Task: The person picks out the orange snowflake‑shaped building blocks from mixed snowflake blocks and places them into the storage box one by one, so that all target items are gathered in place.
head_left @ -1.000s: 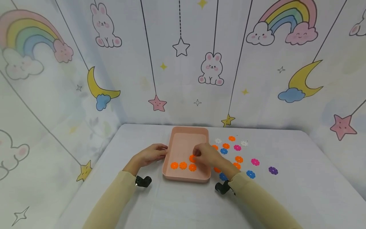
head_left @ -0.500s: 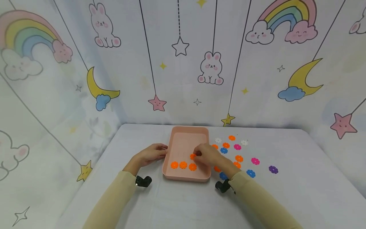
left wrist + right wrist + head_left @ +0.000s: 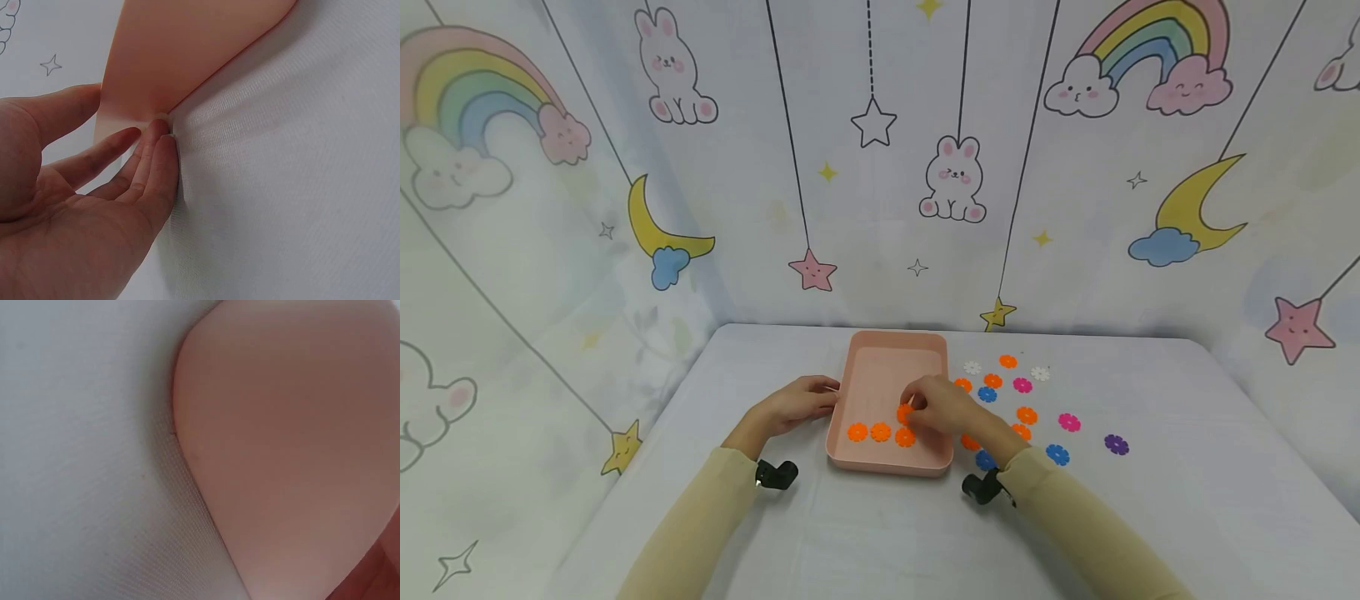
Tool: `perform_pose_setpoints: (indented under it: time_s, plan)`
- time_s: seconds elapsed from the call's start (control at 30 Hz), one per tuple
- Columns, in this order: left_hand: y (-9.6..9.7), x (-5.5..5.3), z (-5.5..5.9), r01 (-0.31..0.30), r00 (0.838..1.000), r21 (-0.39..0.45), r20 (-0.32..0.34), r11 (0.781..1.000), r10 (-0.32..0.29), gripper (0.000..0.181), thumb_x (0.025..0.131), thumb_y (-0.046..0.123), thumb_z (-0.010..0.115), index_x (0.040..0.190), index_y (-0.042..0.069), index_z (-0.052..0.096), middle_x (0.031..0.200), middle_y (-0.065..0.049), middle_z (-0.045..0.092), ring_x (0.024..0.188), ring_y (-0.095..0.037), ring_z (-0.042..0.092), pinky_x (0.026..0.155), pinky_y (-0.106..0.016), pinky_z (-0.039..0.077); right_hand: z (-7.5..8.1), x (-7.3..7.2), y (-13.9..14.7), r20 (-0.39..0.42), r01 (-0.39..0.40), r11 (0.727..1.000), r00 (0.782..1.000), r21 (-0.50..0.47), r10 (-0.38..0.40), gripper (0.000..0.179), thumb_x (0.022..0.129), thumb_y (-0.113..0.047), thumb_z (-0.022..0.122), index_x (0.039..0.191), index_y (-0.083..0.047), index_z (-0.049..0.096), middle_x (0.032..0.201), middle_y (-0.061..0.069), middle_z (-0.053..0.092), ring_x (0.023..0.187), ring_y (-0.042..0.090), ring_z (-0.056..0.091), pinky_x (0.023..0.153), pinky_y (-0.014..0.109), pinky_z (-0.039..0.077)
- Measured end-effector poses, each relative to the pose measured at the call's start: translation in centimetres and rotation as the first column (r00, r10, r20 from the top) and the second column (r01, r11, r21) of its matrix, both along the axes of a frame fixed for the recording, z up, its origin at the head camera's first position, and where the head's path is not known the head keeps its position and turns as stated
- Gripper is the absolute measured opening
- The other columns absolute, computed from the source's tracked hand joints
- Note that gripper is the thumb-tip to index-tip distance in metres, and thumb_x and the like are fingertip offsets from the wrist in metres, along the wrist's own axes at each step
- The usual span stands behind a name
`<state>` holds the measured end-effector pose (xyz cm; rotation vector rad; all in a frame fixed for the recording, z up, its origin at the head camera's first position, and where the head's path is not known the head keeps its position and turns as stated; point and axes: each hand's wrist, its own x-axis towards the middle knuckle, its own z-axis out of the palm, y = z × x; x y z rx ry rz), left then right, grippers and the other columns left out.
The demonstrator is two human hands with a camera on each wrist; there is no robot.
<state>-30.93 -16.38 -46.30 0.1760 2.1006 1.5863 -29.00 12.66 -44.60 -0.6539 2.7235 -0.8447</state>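
- A person's right hand pinches an orange flower-shaped disc between thumb and finger over a pink tray; whether the disc touches the tray's floor cannot be told.
- The disc, round and without a long axis, sits just beyond the right-end disc of an orange row near the tray's near edge.
- The right hand is clearly the nearer, its forearm crossing the tray's right edge by the near right corner.
- The left hand, fingers loosely extended and gripping nothing, touches the tray's outer left wall.
- The tray's long axis runs from near the desk's far edge toward the person.
- Right of the tray lie scattered loose discs, a purple disc closest to the desk's right edge.
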Motion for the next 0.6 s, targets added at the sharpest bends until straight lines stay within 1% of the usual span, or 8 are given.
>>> perform_pose_setpoints:
  time_s: [0.13,0.4,0.6]
  plan:
    - [-0.02,-0.09,0.09,-0.005,1.000,-0.014,0.008,1.000,0.005,0.043,0.105,0.013,0.058,0.142,-0.006,0.049,0.139,-0.019,0.057,0.124,-0.026,0.059,0.112,-0.042,0.047,-0.17,-0.11,-0.08,-0.015,-0.001,1.000,1.000,0.004,0.001,0.019,0.091,-0.014,0.079,0.109,-0.010,0.076,0.089,-0.002,0.068,0.079,0.015,0.059,0.071,0.027,0.057]
    - [-0.14,-0.24,0.05,0.009,1.000,-0.023,-0.008,1.000,-0.009,0.044,0.105,0.015,0.058,0.143,-0.006,0.048,0.139,-0.020,0.057,0.124,-0.026,0.059,0.112,-0.044,0.046,-0.25,-0.25,-0.07,-0.033,-0.004,1.000,0.999,0.002,0.004,0.020,0.090,-0.011,0.080,0.109,-0.009,0.078,0.087,-0.003,0.068,0.076,0.015,0.059,0.070,0.027,0.057]
    - [-0.07,-0.14,0.06,-0.003,1.000,-0.027,0.007,1.000,0.004,0.044,0.105,0.015,0.059,0.143,-0.005,0.049,0.140,-0.019,0.056,0.123,-0.026,0.059,0.111,-0.043,0.047,-0.30,-0.17,-0.10,-0.046,0.004,0.999,0.999,0.039,-0.002,0.021,0.089,-0.014,0.081,0.110,-0.009,0.079,0.091,-0.005,0.070,0.080,0.014,0.059,0.075,0.028,0.057]
